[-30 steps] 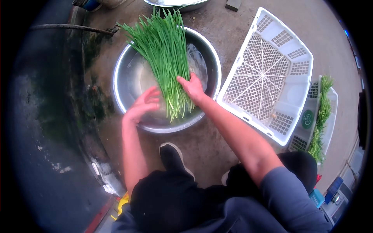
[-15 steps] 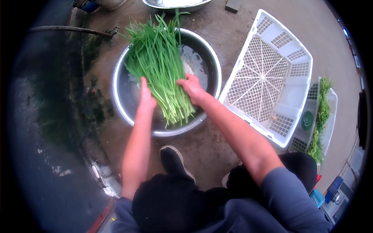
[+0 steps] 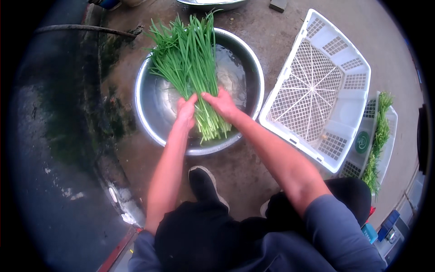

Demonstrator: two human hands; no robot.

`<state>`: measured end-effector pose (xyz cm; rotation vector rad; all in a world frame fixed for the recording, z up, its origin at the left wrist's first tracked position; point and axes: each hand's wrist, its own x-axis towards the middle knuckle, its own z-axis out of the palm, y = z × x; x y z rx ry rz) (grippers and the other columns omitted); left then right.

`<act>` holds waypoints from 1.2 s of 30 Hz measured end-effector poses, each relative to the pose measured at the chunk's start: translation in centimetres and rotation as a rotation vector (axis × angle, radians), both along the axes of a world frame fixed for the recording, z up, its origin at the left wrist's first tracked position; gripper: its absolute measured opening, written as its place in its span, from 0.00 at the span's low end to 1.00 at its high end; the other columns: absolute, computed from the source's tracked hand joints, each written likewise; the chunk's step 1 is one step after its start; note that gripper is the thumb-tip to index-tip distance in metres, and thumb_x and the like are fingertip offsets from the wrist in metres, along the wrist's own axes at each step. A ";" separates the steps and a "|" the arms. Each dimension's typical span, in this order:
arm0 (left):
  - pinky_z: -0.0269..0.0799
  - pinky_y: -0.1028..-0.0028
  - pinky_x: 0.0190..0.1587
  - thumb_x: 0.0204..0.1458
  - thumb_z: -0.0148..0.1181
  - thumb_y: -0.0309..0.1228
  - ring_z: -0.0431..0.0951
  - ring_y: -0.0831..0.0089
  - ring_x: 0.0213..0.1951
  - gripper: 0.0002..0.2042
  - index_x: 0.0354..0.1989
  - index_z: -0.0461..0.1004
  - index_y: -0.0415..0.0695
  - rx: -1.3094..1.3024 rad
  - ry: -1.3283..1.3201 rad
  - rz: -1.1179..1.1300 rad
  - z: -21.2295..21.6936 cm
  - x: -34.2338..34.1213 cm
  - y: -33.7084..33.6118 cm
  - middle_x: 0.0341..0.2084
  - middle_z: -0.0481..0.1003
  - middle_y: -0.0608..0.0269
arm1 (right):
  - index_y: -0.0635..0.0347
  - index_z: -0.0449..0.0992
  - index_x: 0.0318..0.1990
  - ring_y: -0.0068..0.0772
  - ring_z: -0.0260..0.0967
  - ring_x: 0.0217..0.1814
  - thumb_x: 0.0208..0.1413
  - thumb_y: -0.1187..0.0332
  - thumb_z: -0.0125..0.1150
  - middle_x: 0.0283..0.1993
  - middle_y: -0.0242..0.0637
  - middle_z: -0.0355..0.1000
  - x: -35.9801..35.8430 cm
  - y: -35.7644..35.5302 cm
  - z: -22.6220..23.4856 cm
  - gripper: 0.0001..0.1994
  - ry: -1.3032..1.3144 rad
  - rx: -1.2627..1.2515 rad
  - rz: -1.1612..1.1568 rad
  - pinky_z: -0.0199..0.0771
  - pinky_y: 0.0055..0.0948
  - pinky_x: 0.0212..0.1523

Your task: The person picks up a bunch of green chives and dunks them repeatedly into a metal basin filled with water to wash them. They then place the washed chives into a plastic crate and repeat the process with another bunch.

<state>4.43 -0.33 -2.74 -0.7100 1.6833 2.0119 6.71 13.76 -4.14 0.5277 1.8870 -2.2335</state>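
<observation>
A thick bundle of long green chives [image 3: 188, 63] lies over a round steel basin [image 3: 149, 122] that holds some water. The leaf tips fan out past the basin's far rim, and the pale cut ends point toward me. My left hand [image 3: 186, 113] clasps the bundle from the left near its lower end. From the right, my right hand [image 3: 222, 102] grips the same bundle. Both hands are closed around the stalks just above the water.
A white slatted plastic crate [image 3: 317, 86] leans tilted at the right of the basin. Behind it another white crate [image 3: 389, 131] holds more green chives [image 3: 378, 140]. A second steel basin [image 3: 208, 3] sits at the top edge. A dark wet gutter [image 3: 54, 113] runs along the left.
My left hand has moved in from the basin's front rim and taken hold of the bundle beside my right hand. The chives have shifted slightly left and fanned out.
</observation>
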 end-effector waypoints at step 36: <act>0.80 0.64 0.38 0.50 0.63 0.23 0.78 0.66 0.38 0.22 0.54 0.66 0.44 0.047 -0.256 -0.283 3.4 5.2 -1.1 0.41 0.75 0.59 | 0.71 0.62 0.53 0.48 0.73 0.43 0.58 0.64 0.49 0.46 0.55 0.70 -0.8 -0.9 1.1 0.20 -0.437 -0.722 -0.276 0.77 0.46 0.45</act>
